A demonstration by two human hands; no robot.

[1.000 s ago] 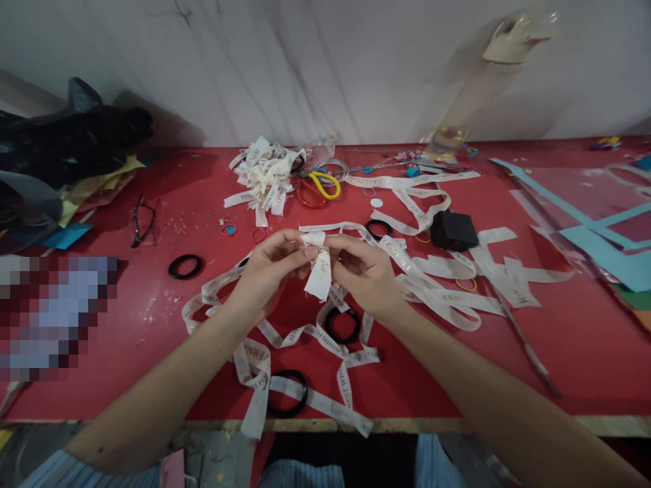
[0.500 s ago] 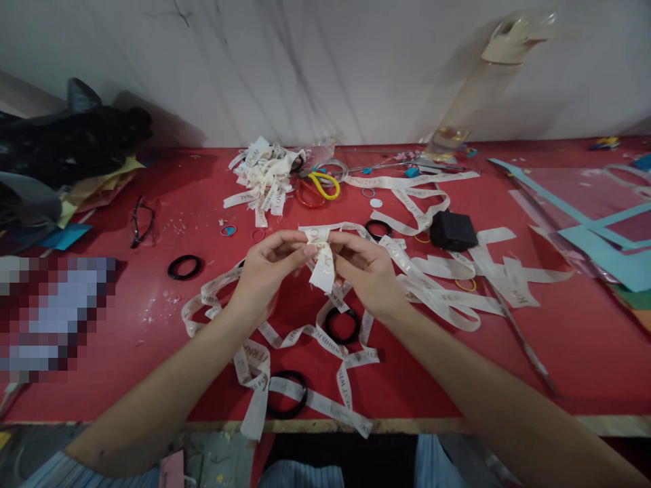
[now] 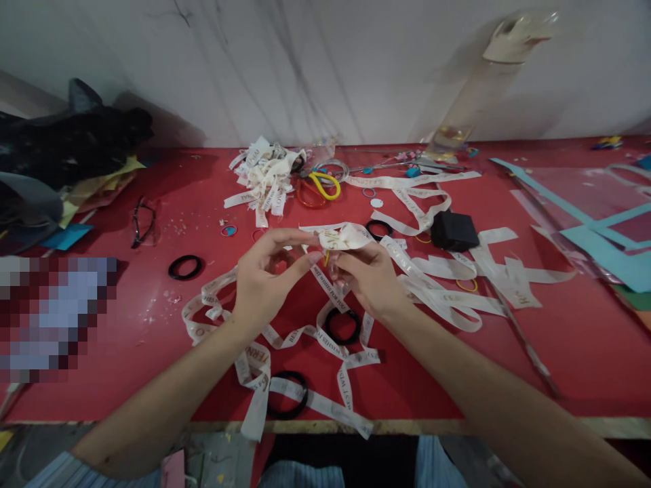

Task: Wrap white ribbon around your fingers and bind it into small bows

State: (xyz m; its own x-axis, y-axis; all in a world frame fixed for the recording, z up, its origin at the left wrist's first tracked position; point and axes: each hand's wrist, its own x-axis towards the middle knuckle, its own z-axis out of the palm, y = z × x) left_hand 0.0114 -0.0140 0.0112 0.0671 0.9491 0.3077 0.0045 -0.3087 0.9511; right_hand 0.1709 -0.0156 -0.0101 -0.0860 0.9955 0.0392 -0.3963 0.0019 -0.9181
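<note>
Above the middle of the red table point(image 3: 559, 352), my left hand point(image 3: 264, 274) and my right hand point(image 3: 369, 274) meet on a folded piece of cream printed ribbon point(image 3: 346, 237). My right hand pinches the ribbon bundle, which lies tilted to the right. With thumb and forefinger my left hand pinches a thin yellow rubber band point(image 3: 326, 258) at the bundle. Long loose ribbon strips point(image 3: 305, 332) trail on the table under both hands, among black hair rings point(image 3: 342, 325).
A pile of cut ribbon pieces point(image 3: 264, 176) and scissors with a yellow and a red handle point(image 3: 318, 186) lie at the back. A small black box point(image 3: 454, 230) sits to the right, with blue and clear sheets point(image 3: 595, 217) beyond it. Glasses point(image 3: 142, 220) and dark cloth point(image 3: 66, 146) are at the left.
The ribbon bundle has turned from hanging downward to lying sideways toward the right in my right hand. My left fingers have drawn back a little and now hold a yellow band.
</note>
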